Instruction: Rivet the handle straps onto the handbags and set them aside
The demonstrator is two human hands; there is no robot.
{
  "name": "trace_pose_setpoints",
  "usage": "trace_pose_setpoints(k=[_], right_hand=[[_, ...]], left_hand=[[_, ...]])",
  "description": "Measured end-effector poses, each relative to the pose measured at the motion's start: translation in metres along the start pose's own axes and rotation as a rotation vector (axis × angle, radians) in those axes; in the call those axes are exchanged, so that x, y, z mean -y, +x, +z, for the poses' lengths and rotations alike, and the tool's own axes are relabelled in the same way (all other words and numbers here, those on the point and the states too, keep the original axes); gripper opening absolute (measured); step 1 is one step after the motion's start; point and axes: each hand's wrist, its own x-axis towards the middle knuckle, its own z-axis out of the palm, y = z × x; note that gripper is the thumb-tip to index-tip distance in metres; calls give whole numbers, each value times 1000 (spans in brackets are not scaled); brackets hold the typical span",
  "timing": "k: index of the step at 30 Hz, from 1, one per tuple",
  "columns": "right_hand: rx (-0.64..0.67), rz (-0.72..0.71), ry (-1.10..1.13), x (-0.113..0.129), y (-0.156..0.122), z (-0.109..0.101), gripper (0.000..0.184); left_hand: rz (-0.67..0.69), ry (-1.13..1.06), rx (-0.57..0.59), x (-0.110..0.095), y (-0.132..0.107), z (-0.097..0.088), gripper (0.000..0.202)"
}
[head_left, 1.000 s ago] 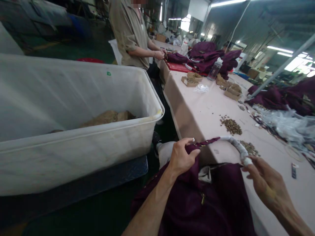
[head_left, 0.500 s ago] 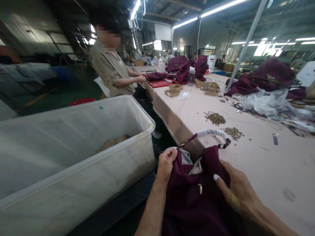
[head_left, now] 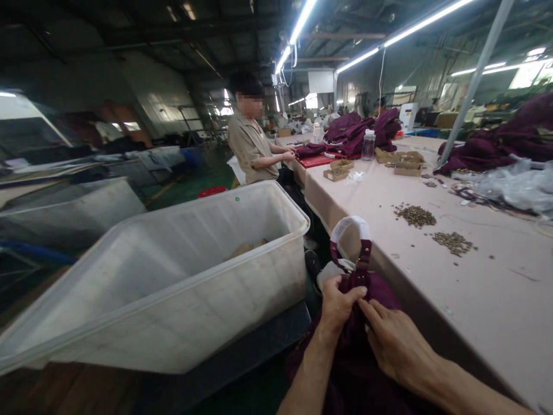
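Observation:
A dark purple bag (head_left: 367,369) rests on my lap at the table's near edge. Its handle (head_left: 352,227), wrapped in white paper, stands up in a loop with a purple strap and gold buckle. My left hand (head_left: 339,305) is closed on the bag's top just below the handle strap. My right hand (head_left: 395,343) lies against the bag beside it, fingers curled onto the fabric and touching the left hand's fingertips.
A big white plastic bin (head_left: 173,282) stands at my left with brown paper inside. The pink table (head_left: 475,288) carries two heaps of small metal parts (head_left: 417,215), cardboard boxes (head_left: 337,171), a bottle, plastic wrap and purple bags. A person (head_left: 253,147) works further along.
The view lifted and swung. The bag turned, so the wrapped handle now stands upright instead of arching sideways. My right hand moved in from the bag's side to meet the left hand at the top.

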Motion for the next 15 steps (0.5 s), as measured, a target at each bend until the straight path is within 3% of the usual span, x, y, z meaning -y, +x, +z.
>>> trace_pose_setpoints(k=[4,7,11,13,15], right_hand=[[-33,33,101,-24,-28,-18,42],[-83,120,250,-52,-49,-30,51],[-115,305,513,-79,-66,-30,81],[-99,395,711,-76,-67,-29,93],[-72,442,941,-60,-64,-32,87]], left_hand=[[78,69,-36,10,-11,5,39],[131,83,-60,5,-21,8,39],[172,-6,-67,-18,-33,11,40],[186,-113,-49,-35,-38,14,41],[180,-257,-20,-54,-42,18,48]])
